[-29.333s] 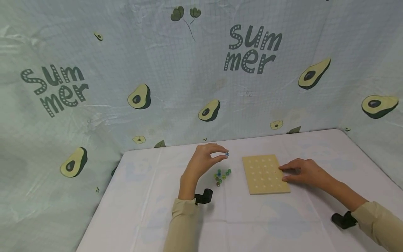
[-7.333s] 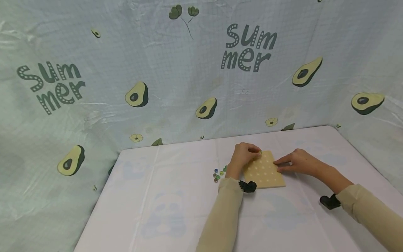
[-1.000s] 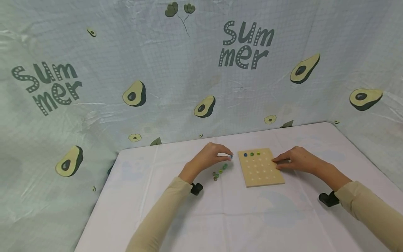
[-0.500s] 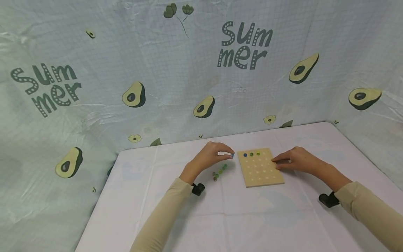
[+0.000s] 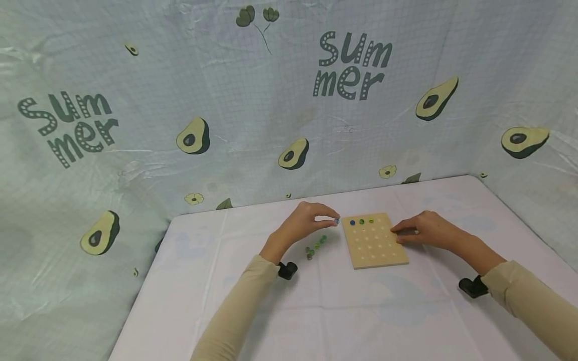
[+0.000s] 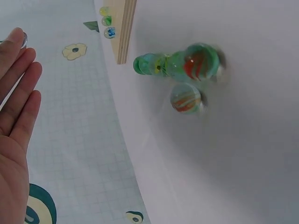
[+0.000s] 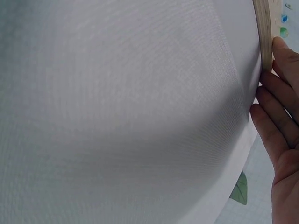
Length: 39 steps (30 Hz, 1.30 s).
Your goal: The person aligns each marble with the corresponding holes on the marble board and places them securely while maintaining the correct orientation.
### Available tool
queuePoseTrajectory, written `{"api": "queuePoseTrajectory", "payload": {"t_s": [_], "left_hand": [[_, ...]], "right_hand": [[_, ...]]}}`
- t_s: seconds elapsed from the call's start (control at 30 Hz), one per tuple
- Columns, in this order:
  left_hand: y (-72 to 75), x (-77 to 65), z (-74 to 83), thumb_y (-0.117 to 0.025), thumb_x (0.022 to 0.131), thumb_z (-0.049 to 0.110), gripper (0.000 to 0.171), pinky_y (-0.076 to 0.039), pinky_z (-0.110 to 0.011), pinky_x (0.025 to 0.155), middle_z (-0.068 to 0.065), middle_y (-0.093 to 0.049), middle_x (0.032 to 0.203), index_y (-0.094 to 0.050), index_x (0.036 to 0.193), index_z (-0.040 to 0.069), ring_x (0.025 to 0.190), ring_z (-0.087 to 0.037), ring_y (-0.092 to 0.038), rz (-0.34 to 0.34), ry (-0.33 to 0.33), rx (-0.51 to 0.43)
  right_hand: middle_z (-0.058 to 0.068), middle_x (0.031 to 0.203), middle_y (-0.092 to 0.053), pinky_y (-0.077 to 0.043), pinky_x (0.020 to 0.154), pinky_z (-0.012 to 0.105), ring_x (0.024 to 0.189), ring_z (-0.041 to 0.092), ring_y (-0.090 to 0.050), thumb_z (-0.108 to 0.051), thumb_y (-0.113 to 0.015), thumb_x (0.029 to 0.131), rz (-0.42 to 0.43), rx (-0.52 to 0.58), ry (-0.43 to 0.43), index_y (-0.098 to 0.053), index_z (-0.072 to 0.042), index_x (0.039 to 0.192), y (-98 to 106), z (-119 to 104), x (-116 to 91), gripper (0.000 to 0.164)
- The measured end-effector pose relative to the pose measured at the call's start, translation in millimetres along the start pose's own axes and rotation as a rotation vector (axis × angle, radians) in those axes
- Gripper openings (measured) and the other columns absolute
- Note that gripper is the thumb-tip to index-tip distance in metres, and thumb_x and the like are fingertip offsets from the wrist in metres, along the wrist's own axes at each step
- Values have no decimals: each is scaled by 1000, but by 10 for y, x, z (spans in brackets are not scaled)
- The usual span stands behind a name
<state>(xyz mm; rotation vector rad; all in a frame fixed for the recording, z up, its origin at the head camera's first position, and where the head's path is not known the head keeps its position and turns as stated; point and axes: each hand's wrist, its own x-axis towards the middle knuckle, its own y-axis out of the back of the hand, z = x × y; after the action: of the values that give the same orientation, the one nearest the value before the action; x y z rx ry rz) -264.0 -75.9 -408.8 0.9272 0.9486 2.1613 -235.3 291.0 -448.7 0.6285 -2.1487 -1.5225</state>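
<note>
Since half a second ago, our left hand (image 5: 298, 223) is edging slightly nearer the pale rectangular plywood board (image 5: 377, 245), pinching a small round blue-and-clear glass marble (image 5: 337, 220) just beside its far left corner. Our right hand (image 5: 429, 230), well apart from the left, is touching the board's right edge with spread thumb and fingers. We are seeing three seated blue, green and yellow-green glass marbles (image 5: 362, 221) lining its far row; loose, mostly green swirled glass marbles (image 5: 317, 246) are lying left of it on the white cloth-covered table (image 5: 289, 321).
</note>
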Motion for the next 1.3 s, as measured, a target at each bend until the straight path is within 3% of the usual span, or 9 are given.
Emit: {"api": "queuePoseTrajectory", "payload": {"t_s": [0.33, 0.9, 1.1, 1.3], "left_hand": [[-30, 95, 61, -75, 93, 15, 24, -51, -17, 95, -4, -76, 113, -77, 114, 5, 110, -15, -70, 10, -6, -29], [-214, 330, 162, -73, 94, 17, 25, -49, -17, 97, -1, -75, 117, -76, 118, 7, 114, -14, -68, 13, 3, -23], [-322, 405, 142, -73, 94, 15, 24, -54, -27, 96, -3, -76, 115, -77, 116, 7, 111, -16, -69, 42, 7, -48], [-418, 454, 137, -74, 94, 20, 26, -55, -23, 93, -1, -76, 114, -77, 116, 8, 108, -11, -70, 85, 68, -39]], "right_hand": [[-2, 106, -78, -60, 80, 40, 97, 20, -74, -32, -81, 87, 25, -23, 26, -80, -17, 112, -10, 1, -6, 29], [-3, 105, -78, -60, 78, 37, 96, 18, -74, -31, -81, 87, 28, -34, 45, -80, -17, 112, 4, 4, -4, 28], [-3, 105, -78, -60, 77, 37, 96, 17, -74, -32, -81, 87, 26, -36, 47, -80, -17, 112, -2, 14, 1, 29], [-4, 105, -78, -60, 76, 36, 94, 16, -74, -32, -81, 87, 23, -40, 44, -80, -18, 112, -19, 32, 9, 29]]}}
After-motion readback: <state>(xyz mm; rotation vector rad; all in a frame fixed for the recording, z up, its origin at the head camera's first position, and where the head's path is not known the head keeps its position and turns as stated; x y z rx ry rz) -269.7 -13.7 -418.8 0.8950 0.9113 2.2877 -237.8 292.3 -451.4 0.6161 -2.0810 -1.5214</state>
